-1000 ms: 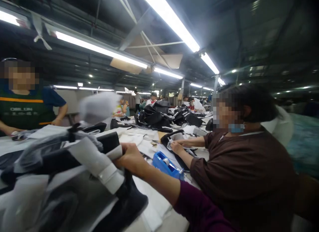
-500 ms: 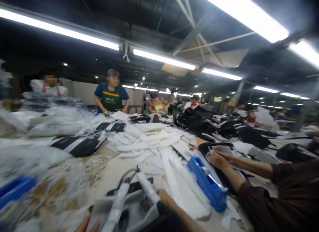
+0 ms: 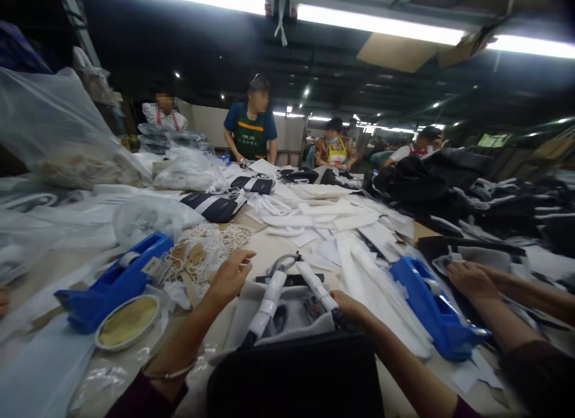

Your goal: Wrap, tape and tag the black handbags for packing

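Note:
A black bag (image 3: 294,376) with a grey lining stands open at the near middle, its two handles wrapped in white material (image 3: 268,304). My right hand (image 3: 348,307) is at the bag's right side beside the right handle, its fingers mostly hidden. Left of the bag, my left hand (image 3: 232,274) is raised over the table with its fingers apart and nothing in it. A heap of pale rubber bands (image 3: 233,236) and brown scraps lies just beyond it.
Blue tape dispensers stand at left (image 3: 121,280) and right (image 3: 433,307). A round dish (image 3: 128,323) sits at lower left. White sheets (image 3: 332,211) and black bags (image 3: 413,184) cover the far table. A co-worker's hands (image 3: 476,280) work at right; other people stand beyond.
The view has swung left and down. My left hand has come up from the bag's left edge, away from the bag. My right hand stays beside the right handle.

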Demonstrator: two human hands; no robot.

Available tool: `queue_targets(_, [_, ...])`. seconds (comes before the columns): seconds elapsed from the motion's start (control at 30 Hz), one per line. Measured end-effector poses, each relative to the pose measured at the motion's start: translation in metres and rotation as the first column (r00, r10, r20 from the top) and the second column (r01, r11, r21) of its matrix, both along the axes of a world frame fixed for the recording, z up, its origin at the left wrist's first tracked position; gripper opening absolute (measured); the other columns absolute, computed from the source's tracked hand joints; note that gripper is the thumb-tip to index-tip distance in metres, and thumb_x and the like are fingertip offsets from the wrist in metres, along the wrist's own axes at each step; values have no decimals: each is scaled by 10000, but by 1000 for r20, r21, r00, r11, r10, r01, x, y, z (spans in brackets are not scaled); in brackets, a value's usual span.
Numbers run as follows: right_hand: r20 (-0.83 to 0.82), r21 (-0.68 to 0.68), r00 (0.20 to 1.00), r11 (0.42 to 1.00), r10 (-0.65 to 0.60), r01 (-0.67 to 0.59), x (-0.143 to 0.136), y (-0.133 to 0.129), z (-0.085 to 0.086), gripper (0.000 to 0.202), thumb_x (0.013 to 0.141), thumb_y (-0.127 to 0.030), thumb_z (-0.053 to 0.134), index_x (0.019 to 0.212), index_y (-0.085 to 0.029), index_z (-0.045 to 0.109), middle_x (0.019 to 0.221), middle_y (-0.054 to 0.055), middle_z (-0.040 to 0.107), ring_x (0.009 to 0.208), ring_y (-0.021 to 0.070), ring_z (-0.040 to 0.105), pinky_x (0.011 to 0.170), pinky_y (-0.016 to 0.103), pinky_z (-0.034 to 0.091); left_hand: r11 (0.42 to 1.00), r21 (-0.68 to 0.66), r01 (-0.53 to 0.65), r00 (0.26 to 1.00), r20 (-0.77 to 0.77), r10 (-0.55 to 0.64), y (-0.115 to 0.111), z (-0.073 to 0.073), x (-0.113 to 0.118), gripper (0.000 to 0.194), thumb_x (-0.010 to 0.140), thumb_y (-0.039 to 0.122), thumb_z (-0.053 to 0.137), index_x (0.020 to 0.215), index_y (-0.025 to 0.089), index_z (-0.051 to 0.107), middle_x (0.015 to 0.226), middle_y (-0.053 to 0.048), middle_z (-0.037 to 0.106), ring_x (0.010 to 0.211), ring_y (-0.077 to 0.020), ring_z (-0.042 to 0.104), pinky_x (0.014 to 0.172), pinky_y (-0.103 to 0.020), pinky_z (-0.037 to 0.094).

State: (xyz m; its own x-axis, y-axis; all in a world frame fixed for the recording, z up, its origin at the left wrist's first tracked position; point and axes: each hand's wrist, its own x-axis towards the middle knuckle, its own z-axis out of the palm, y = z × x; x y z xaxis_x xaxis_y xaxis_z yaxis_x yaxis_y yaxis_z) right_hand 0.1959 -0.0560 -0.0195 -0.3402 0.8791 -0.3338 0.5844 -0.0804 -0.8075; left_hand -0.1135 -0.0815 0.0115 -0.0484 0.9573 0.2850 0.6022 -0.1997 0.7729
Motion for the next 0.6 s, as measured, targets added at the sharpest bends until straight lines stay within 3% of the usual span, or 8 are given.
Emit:
queue_targets(0.1, [10,46,1000,999,-24,23,6,9,14,277,533,-252,654,768,-120,719,743,74,710,791,259,654,722,324,511,976,11,219,974,-57,-218,38,18,21,371,793,204,468,1137,166,603,1248,-116,572,1034,-228,591,899,-394,493])
queue_targets(0.2, [-55,185,996,980,-68,77,8,26,25,375,516,-319,662,837,-138,729,944,127,725,953,308,651,852,375,507,900,-139,413,903,-69,-425,57,33,46,374,841,189,466,1190,124,584,1336,-152,522,1271,-278,440,1103,-457,289])
queue_targets(0.27, [-122,233,991,970,-47,75,3,45,23,416,534,-403,669,871,-168,737,1055,144,707,1040,327,629,910,393,492,881,-213,422,892,-72,-446,68,33,63,334,866,241,502,1152,112,618,1263,-141,588,1219,-252,504,1073,-385,341])
queue_targets(0.33, [-174,189,985,981,-13,47,-8,70,13,425,553,-458,679,892,-210,743,1094,137,698,1081,332,615,897,387,507,850,-300,434,885,-38,-465,88,21,75,294,865,303,544,1077,138,662,1115,-93,662,991,-199,642,884,-296,479])
queue_targets(0.4, [-202,73,979,997,-8,23,-21,93,-2,409,542,-485,694,865,-239,746,1057,140,710,1031,342,639,821,397,539,690,-444,572,815,210,-541,113,0,81,291,862,338,544,1012,121,667,1016,-99,659,787,-182,679,718,-296,504])
queue_targets(0.5, [-222,-92,970,993,-94,75,-35,115,-24,368,462,-459,733,764,-249,737,930,150,734,912,358,676,728,409,557,574,-494,653,757,396,-520,141,-31,86,300,725,411,710,881,164,645,815,-66,656,621,-187,662,621,-323,523])
queue_targets(0.6, [-275,-151,956,987,-103,63,-39,119,-38,344,415,-435,757,700,-244,732,846,150,737,848,358,689,696,400,560,551,-516,655,755,455,-471,148,-44,88,413,630,504,774,811,174,605,731,-52,632,589,-203,655,595,-355,538])
